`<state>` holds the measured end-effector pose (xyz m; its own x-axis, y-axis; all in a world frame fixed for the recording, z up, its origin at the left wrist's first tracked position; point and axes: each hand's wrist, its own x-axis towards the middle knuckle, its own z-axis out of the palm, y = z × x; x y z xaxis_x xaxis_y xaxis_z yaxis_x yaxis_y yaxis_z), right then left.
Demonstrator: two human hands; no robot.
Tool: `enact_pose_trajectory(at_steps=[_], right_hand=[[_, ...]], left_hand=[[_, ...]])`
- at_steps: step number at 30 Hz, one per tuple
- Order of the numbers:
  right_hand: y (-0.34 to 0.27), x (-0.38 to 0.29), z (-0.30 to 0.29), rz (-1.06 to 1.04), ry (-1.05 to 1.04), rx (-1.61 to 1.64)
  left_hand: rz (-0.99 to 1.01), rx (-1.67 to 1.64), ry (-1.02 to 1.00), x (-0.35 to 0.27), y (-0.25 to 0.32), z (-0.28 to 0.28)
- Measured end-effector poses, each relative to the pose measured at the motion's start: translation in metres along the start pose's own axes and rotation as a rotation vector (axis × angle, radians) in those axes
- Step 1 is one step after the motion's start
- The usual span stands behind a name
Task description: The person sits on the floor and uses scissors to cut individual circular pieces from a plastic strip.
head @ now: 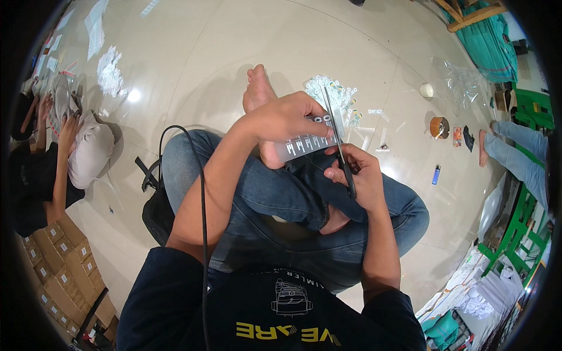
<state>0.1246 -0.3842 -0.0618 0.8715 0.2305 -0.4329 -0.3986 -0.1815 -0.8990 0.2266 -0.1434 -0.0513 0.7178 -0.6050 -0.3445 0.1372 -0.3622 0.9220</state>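
Observation:
My left hand [292,116] grips a translucent plastic sheet [303,142] printed with white marks in rows. The sheet sits above my crossed legs, close to my bare foot [259,90]. In my right hand [362,173] is a pair of scissors with black handles [347,171]. Their long blades point away from me and lie along the sheet's right edge, near my left fingertips. How far the blades are apart I cannot tell. Just beyond the sheet, a heap of small cut plastic pieces [327,92] with white rings is spread on the tiled floor.
Trimmed plastic strips [384,134] lie right of the heap. Farther right are a blue lighter [436,174], a round brown container [439,127] and clear plastic film [461,83]. Another person [35,184] sits at left near stacked cardboard boxes [66,272]. A black cable [203,210] hangs before my left arm.

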Motion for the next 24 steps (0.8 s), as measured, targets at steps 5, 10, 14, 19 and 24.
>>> enact_pose_trajectory(at_steps=[5,10,14,19,24], right_hand=[[-0.006,0.001,0.002,0.124,0.044,-0.021],[0.004,0.003,0.002,0.002,0.093,0.132],[0.006,0.008,0.002,-0.066,0.194,0.255],[0.01,0.007,-0.01,-0.068,0.29,0.269],[0.004,0.008,-0.005,-0.079,0.259,0.195]], left_hand=[[0.017,-0.005,-0.016,0.004,-0.014,0.003],[0.041,-0.024,-0.086,0.012,-0.021,0.005],[0.101,-0.144,-0.177,0.024,-0.041,0.024],[0.096,0.073,-0.216,0.023,-0.032,0.019],[0.147,0.051,0.07,0.011,-0.024,0.005]])
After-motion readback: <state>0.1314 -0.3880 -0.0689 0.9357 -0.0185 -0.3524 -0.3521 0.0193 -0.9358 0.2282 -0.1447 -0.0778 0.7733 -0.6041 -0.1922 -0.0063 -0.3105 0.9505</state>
